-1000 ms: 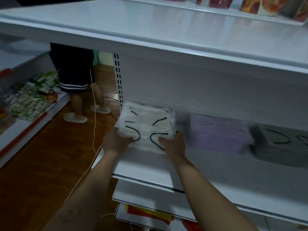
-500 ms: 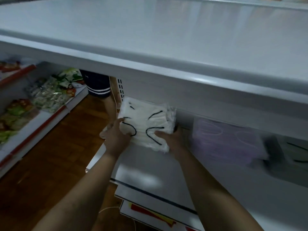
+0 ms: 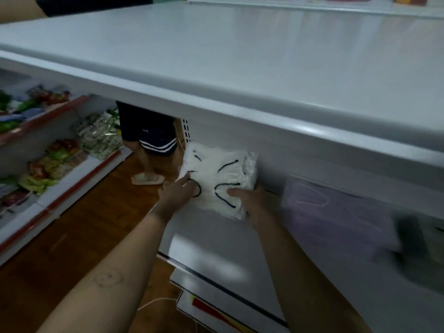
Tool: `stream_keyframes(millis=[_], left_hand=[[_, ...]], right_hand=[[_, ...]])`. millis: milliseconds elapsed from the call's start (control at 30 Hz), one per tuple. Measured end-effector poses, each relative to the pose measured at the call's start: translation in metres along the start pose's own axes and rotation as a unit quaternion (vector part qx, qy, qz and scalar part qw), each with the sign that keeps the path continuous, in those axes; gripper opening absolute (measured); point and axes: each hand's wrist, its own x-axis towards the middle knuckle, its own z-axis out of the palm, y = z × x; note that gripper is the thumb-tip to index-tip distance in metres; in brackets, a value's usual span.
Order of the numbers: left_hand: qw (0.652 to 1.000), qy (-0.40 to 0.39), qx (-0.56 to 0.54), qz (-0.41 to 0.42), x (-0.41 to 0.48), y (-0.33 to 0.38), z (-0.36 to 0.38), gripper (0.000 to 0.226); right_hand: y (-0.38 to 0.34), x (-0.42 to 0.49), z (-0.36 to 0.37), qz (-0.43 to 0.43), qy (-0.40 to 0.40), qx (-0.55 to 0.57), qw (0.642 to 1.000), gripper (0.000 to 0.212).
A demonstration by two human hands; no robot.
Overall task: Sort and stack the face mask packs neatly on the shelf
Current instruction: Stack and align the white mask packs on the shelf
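**White stack almost squared**

Since a second ago the left hand (image 3: 177, 192) has loosened, its forefinger now pressing flat on the white stack (image 3: 216, 174). The right hand (image 3: 249, 200) grips the stack's front corner at the left end of the shelf (image 3: 216, 248). Blurred purple packs (image 3: 336, 212) alongside seem placed already.

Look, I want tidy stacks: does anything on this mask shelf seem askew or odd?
The white mask stack, between the left hand and right hand at the left end of the shelf, is uneven: packs not flush along its right side. The purple masks beside it are too blurred to judge.
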Motion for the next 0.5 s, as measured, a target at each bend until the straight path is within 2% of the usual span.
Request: stream_keyframes(millis=[67,133,167,300,400,467,500], left_hand=[[0.999,-0.038,0.035,-0.001,-0.003,0.005,-0.004,0.076],[0.993,-0.034,0.115,0.002,-0.011,0.015,-0.003,0.056],[0.99,-0.018,0.136,0.005,-0.013,0.019,-0.001,0.049],[0.991,0.088,0.1,-0.011,-0.018,0.019,0.006,0.065],[0.986,0.16,0.032,-0.022,-0.032,0.014,0.012,0.081],[0.99,0.137,0.004,-0.039,-0.045,0.015,0.011,0.085],[0.995,0.09,0.006,-0.046,-0.05,0.013,0.011,0.08]], right_hand=[[-0.001,0.0,0.003,-0.016,0.01,-0.027,0.999,0.053],[-0.001,0.001,0.005,-0.032,0.014,-0.038,0.999,0.082],[-0.001,0.0,0.005,-0.04,0.014,-0.033,0.999,0.086],[0.005,-0.013,-0.001,-0.084,0.027,-0.036,0.995,0.058],[0.017,-0.024,-0.002,-0.099,0.039,0.005,0.994,0.049],[0.029,-0.032,-0.003,-0.095,0.053,0.039,0.993,0.047],[0.035,-0.036,-0.005,-0.088,0.061,0.053,0.993,0.047]])
